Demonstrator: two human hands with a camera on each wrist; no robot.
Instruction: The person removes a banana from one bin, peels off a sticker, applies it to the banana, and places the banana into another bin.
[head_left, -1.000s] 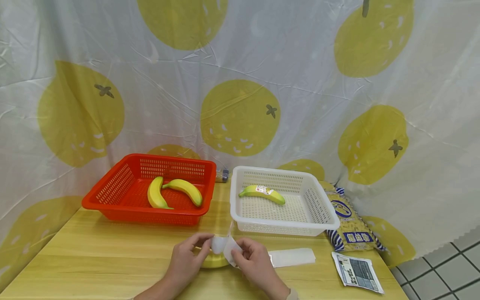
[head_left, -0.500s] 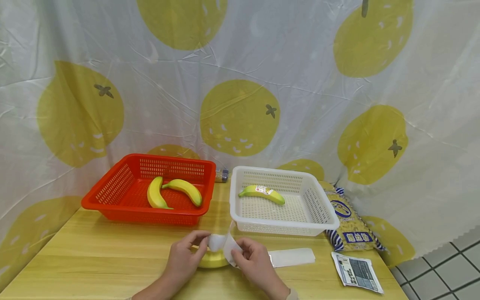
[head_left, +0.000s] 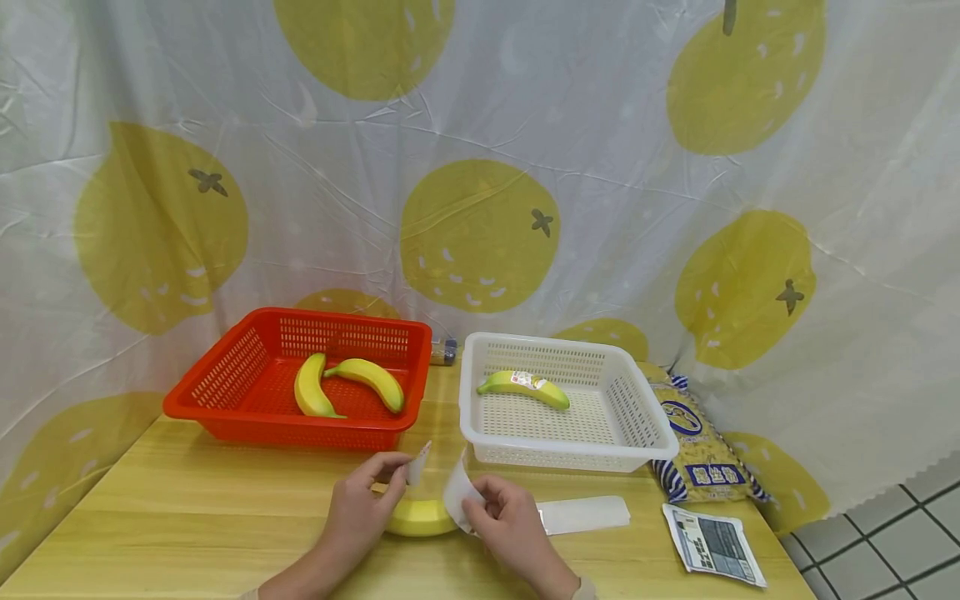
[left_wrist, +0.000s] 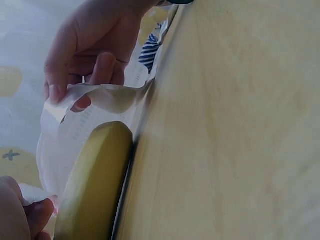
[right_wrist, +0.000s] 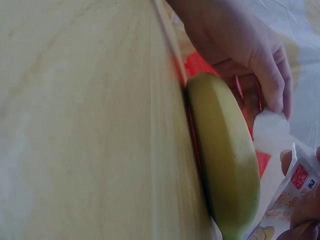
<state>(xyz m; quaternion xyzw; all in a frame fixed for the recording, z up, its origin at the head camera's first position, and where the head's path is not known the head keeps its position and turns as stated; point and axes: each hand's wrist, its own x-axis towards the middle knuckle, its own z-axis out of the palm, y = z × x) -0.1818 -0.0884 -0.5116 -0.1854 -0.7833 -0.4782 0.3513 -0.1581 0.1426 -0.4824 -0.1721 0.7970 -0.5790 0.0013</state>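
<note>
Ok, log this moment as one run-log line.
left hand: pinches small white sticker | right hand: holds white backing sheet | yellow banana: lying on wooden table, between hands

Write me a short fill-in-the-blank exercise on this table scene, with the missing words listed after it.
1. The red basket holds ____ bananas.
2. The banana with a sticker lies in the ____ basket.
3. The left hand pinches a sticker and the right hand holds the backing sheet, both above a ____ on the table.

Missing words: two; white; banana
</note>
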